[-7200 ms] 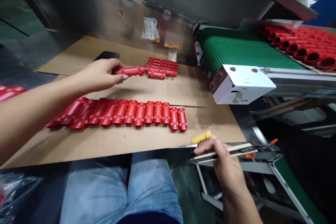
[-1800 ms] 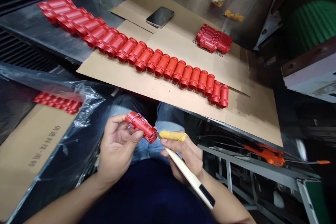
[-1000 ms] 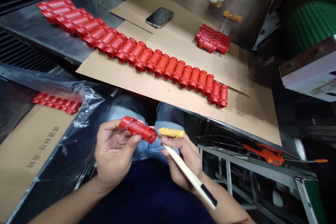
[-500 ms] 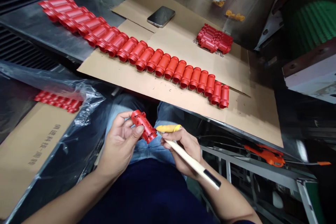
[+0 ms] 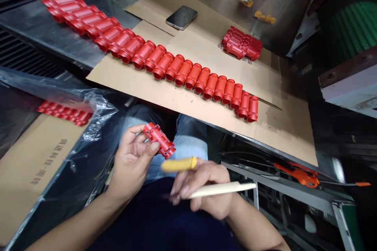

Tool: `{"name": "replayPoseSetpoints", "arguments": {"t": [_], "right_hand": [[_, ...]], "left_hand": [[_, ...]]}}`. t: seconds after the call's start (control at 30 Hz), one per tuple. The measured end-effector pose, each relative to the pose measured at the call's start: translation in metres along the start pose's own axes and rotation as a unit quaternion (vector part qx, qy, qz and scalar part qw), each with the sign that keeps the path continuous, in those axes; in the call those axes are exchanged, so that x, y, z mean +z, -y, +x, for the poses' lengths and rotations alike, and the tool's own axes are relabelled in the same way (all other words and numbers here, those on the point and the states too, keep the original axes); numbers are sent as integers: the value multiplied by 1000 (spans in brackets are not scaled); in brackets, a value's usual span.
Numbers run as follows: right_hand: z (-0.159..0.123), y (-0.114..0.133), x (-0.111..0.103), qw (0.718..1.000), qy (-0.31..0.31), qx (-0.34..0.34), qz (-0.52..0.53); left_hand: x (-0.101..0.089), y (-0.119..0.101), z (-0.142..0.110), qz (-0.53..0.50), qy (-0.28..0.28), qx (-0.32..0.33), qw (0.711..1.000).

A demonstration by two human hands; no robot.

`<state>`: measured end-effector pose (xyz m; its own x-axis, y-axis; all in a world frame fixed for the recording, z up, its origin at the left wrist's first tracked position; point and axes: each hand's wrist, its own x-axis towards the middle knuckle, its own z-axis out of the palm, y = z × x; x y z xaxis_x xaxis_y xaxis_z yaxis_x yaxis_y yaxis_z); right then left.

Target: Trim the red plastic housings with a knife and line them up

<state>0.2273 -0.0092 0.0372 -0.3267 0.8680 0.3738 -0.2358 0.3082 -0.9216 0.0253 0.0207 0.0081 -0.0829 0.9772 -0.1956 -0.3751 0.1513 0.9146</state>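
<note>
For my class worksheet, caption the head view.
Left hand holding a red tubular housing; right hand with a yellow finger cot gripping a cream-handled tool.

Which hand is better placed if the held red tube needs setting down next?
Probably the left hand: it grips the red tube, while the right hand is apart from it and holds a pale tool.

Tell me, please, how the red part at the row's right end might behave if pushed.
The part may rock or roll, since its side is rounded, though the neighbour close beside it could block one way. Its near end looks hollow, so it is probably light. Its glossy surface suggests it might slide on the cardboard.
</note>
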Motion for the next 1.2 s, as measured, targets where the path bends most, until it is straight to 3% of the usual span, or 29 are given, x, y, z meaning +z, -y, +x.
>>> {"name": "replayPoseSetpoints", "arguments": {"t": [0.1,0.17,0.37,0.47,0.53,0.6,0.7,0.77,0.93,1.2], "right_hand": [[-2,-1,-11,974,-95,-5,-204],[-3,-5,-14,953,-117,-35,-277],[-3,-10,-6,933,-97,-95,-333],[-3,-7,-6,940,-64,-119,-313],[-4,-6,-9,956,-51,-107,-270],[-3,-7,-12,969,-36,-85,-229],[1,-10,-15,978,6,-90,-190],[5,-13,-14,978,38,-106,-173],[10,-16,-12,979,84,-101,-159],[8,-19,-10,978,75,-100,-167]], "left_hand": [[-4,3,0,-4,2,27,1000],[-6,6,1,-10,9,50,999],[-6,5,-2,-25,32,43,998],[-4,-1,-2,-42,38,30,998],[-2,-7,-1,-70,42,-29,996],[-1,-13,3,-110,66,-147,981],[-1,-15,10,-154,115,-334,923],[-2,-12,13,-167,131,-394,894],[-3,-4,13,-179,132,-399,890],[0,-5,13,-174,134,-391,894]]}}
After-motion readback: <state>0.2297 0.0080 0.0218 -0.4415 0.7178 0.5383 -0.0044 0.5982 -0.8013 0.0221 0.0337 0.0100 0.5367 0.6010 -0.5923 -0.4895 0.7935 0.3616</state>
